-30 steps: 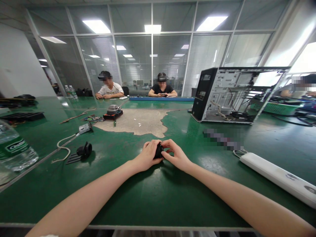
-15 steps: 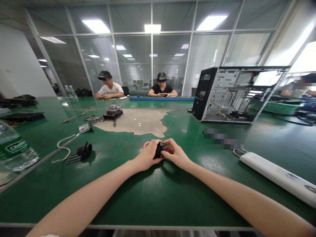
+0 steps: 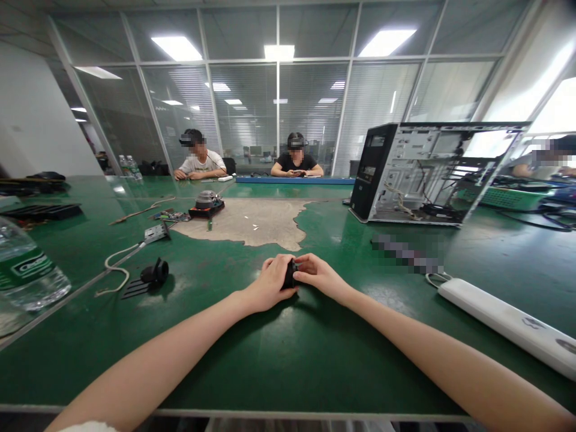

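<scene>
Between my two hands is a small black part (image 3: 290,275), mostly covered by fingers, so its kind does not show. My left hand (image 3: 271,284) wraps round it from the left, thumb below. From the other side my right hand (image 3: 320,276) has its thumb and fingertips on the part's right face. Both hands are low over the green table (image 3: 288,354). Farther left lies another black plastic piece (image 3: 155,273) with a round end and several prongs. Near it are a metal bracket (image 3: 156,233) and a pale cable (image 3: 117,265).
An opened computer case (image 3: 420,174) stands at the right, behind a white power strip (image 3: 504,318). A water bottle (image 3: 29,270) is at the left edge. Mid-table, a black-and-orange device (image 3: 206,205) sits by a worn bare patch (image 3: 270,222). Two people sit across the table, another far right.
My right thumb and fingers have shifted slightly against the black part. My left hand keeps its hold in nearly the same place.
</scene>
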{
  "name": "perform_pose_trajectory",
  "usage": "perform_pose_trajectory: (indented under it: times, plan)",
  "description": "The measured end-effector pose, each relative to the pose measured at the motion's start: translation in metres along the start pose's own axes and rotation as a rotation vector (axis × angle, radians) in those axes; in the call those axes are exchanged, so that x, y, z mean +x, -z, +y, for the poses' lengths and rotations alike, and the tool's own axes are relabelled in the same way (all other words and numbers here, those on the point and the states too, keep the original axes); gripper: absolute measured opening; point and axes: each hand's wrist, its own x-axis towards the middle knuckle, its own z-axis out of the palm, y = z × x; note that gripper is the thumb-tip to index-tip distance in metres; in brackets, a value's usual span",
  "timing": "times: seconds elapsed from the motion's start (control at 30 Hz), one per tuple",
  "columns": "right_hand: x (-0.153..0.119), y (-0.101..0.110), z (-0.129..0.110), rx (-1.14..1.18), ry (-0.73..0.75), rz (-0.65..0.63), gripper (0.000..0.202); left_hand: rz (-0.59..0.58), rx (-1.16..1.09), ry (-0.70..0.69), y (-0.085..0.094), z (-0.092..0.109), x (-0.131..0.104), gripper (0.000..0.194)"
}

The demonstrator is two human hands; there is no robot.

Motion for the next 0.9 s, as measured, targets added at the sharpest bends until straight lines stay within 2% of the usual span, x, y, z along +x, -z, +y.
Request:
perform_pose_trajectory:
  times: [0.17, 0.53, 0.77, 0.9]
  plan:
    - [0.009, 0.006, 0.003, 0.053, -0.075, -0.054, 0.030, 0.008, -0.013, -0.001, -0.001, 0.000, 0.001, 0.058]
    - [-0.002, 0.002, -0.001, 0.018, 0.063, -0.069, 0.029, 0.034, -0.036, -0.005, -0.005, -0.002, 0.002, 0.061]
    - [-0.005, -0.007, -0.004, 0.019, 0.034, 0.038, 0.021, 0.030, -0.046, -0.019, -0.003, -0.002, 0.001, 0.056]
    - [-0.002, -0.008, 0.001, -0.016, 0.022, 0.060, 0.024, 0.031, -0.049, -0.005, -0.002, -0.002, 0.000, 0.056]
